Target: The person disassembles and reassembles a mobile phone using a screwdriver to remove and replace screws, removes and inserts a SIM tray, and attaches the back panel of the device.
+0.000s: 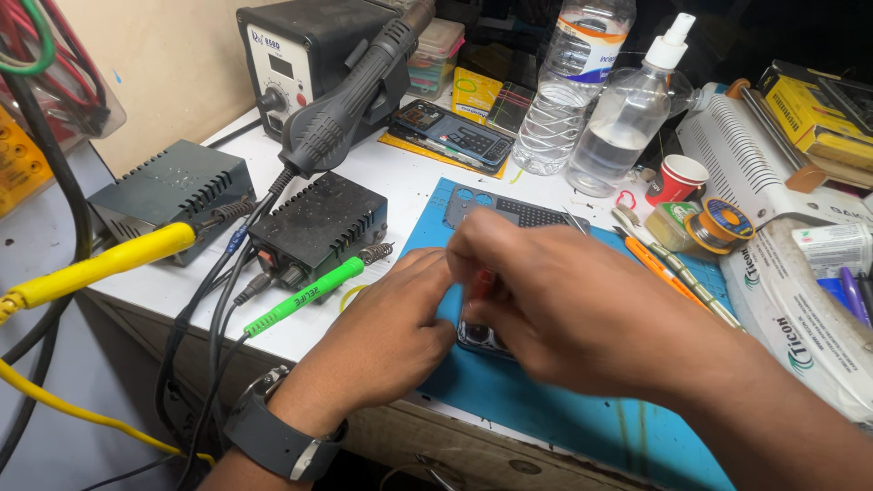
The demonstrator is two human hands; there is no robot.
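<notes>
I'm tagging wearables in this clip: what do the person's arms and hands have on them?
Both forearms are bare, with no sleeves and no gloves in view. The left hand has a dark grey wristwatch with a broad strap and a metal buckle at the wrist. The right hand shows no ring, band or watch.

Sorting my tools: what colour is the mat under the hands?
Blue: the work mat shows best in the head view.

A matt blue rubbery mat (546, 400) covers the smooth white worktop (382, 173). The small dark phone (480, 338) looks glossy. The two clear plastic bottles (568, 91) shine; the black vented metal box (318, 223) is dull.
</notes>
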